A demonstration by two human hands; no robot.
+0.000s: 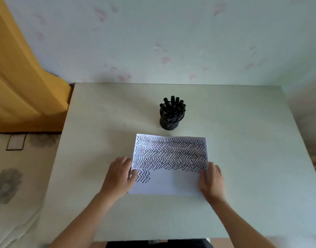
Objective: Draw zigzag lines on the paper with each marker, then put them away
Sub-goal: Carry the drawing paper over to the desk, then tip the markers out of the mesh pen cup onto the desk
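Left hand [120, 174] flat, thumb on paper [169, 183] edge; right hand [211, 179] relaxed, blurred, touching opposite edge.

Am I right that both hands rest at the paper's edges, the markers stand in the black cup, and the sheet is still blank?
Not blank. The head view shows the paper mostly covered in black zigzag rows. The left hand and right hand are at its edges, and the markers stand in the black cup.

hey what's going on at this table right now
A person sits at a pale table with a sheet of paper mostly covered in black zigzag lines. The left hand rests on the paper's left edge, and the right hand lies at its right edge. No marker is held; the black markers stand in a dark cup behind the paper.
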